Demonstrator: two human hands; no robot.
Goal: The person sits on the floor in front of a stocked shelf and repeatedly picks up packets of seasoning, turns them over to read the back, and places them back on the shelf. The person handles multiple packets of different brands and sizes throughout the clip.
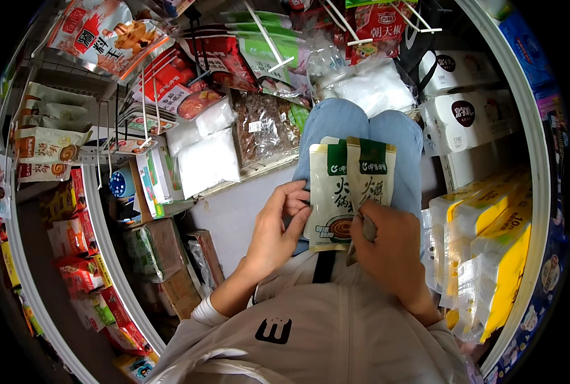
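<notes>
Two cream and green seasoning pouches rest side by side across my lap, upright as I see them. My left hand (278,221) curls at the outer edge of the left pouch (326,198), its thumb and fingertips pinching that side. Over the lower part of the right pouch (379,169) lies my right hand (388,246), closed around a small grey crumpled piece (369,228) that looks like cloth. The hand covers most of that piece and the pouch's bottom. My knees (336,121) in light blue jeans are beneath the pouches.
Hooks (278,63) with hanging food packets stick out ahead. Below them, a shelf carries white bags (209,163) and a brown dried-food bag (267,128). Paper rolls (467,118) and yellow packs (489,224) stand close on my right. At left are boxes (157,249) and a packet rack (83,256).
</notes>
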